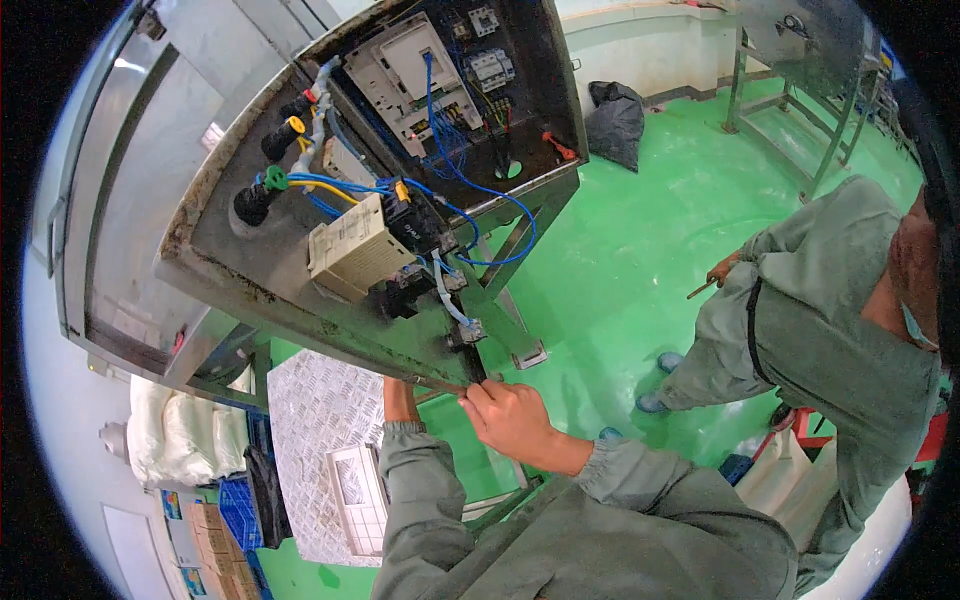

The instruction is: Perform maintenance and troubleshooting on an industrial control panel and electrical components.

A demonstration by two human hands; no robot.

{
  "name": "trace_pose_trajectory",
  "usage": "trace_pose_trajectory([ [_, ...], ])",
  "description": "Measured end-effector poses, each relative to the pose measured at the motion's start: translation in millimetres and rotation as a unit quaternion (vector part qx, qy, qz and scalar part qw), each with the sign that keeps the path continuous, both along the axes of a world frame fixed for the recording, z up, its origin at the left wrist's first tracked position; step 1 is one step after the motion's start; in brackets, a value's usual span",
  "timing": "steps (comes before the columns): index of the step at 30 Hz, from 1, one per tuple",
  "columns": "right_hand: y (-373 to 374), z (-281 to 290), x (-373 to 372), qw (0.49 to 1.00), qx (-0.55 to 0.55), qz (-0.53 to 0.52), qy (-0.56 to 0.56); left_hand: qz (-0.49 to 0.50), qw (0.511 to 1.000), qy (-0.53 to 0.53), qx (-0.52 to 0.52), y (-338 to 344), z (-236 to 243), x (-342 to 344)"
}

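Observation:
In front of me the metal door [330, 335] of an electrical cabinet [548, 70] hangs open, its inner side toward me. My right hand [510, 425] is closed, fingers curled together at the door's lower corner, beside a black switch part [462, 342]; what lies between the fingertips is hidden. Behind the door's lower edge reaches my left hand [400, 402]; only its wrist shows and its fingers are hidden. On the door are a beige boxed module [358, 250], black round switch bodies [255, 203] and blue wires [512, 262] running to a white drive unit [405, 75] inside the cabinet.
A person [810, 300] in grey-green overalls stands at the right, a thin stick-like object in one hand. A black bag [615, 125] lies beyond the cabinet. Below the door is a checker-plate surface [310, 420] with a white-framed panel [355, 500]. White sacks [185, 430] stand at the left.

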State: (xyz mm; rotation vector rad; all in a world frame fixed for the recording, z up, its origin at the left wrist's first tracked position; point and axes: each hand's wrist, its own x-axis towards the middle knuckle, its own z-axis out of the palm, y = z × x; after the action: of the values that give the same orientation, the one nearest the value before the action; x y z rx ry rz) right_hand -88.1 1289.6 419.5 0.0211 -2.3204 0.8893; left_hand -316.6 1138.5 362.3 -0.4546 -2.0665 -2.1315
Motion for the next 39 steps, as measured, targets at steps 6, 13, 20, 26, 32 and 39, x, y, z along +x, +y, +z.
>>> trace_pose_trajectory([
  [6,0.6,-0.6,-0.5,1.0,0.001,0.0,-0.002,-0.038,0.998,-0.041,0.034,-2.8,-20.3,-8.9],
  [13,0.8,0.9,-0.5,1.0,-0.003,-0.004,0.0,-0.066,0.99,-0.086,0.087,-3.1,-44.7,-21.0],
  [20,0.9,1.2,-0.4,1.0,-0.006,0.002,0.004,-0.087,0.977,-0.132,0.143,-12.3,-57.2,-50.5],
  [26,0.2,1.3,-1.5,1.0,-0.017,0.005,0.0,-0.103,0.961,-0.175,0.187,-24.3,-84.8,-47.2],
  [32,1.2,3.7,0.0,1.0,-0.013,0.004,-0.007,-0.103,0.962,-0.173,0.187,-36.9,-106.1,-38.3],
  [39,-1.4,1.5,0.5,1.0,-0.016,-0.015,-0.008,-0.074,0.983,-0.134,0.105,-25.9,-81.5,-24.1],
])
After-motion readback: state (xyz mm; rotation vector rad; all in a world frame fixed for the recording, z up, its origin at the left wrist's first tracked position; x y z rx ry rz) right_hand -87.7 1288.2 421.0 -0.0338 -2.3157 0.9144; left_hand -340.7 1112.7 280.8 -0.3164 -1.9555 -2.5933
